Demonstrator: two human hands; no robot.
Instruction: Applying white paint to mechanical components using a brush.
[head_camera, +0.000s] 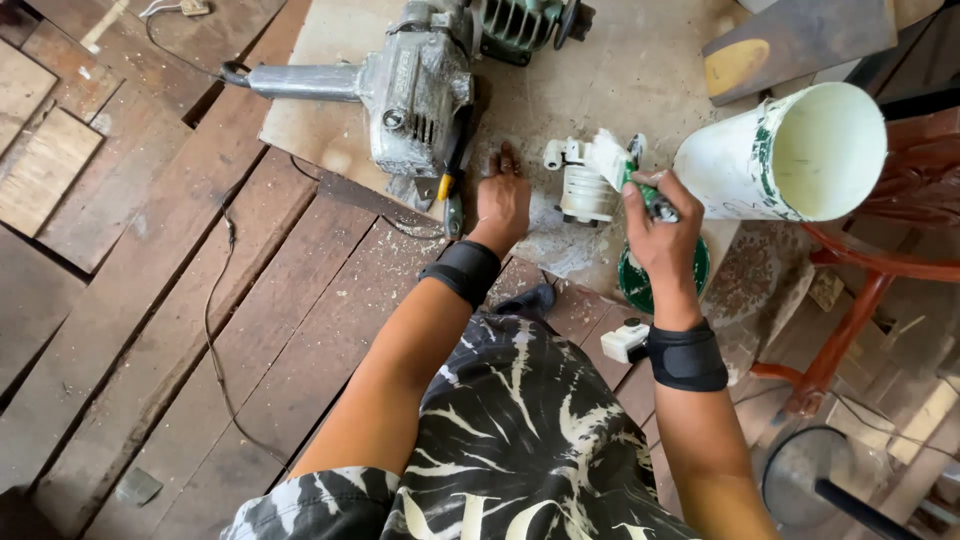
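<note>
View from above of a person seated on a plank floor (150, 300), both forearms reaching forward to a sheet of board (620, 70) laid on the planks. The left hand (502, 200) rests flat, palm down and fingers spread, on the dusty board near its front edge, gripping nothing; a black wrist band (462, 270) circles its wrist. Just beside this hand, toward the board's left side, stands a grey engine unit (415, 95) with a metal tube (300, 82) projecting left past the board's edge; a yellow-and-black tool (455, 170) leans against the unit's near face. The right hand (660, 235) is closed around a small green-handled tool (655, 200), fingers pressed together on the handle, whose far end meets a white ribbed part (585, 185) lying on the board between the two hands. Whether the tool's tip enters the part cannot be told. The right wrist bears a second black band (687, 357) with a small white device (625, 340) attached. Under the right hand, at the board's front right corner, lies a round green lid (700, 270). A white paint-stained bucket (790, 150) lies on its side just right of the hand, mouth toward the camera. A red metal frame (850, 300) stands off the board's right edge. A thin cable (215, 290) trails across the planks.
</note>
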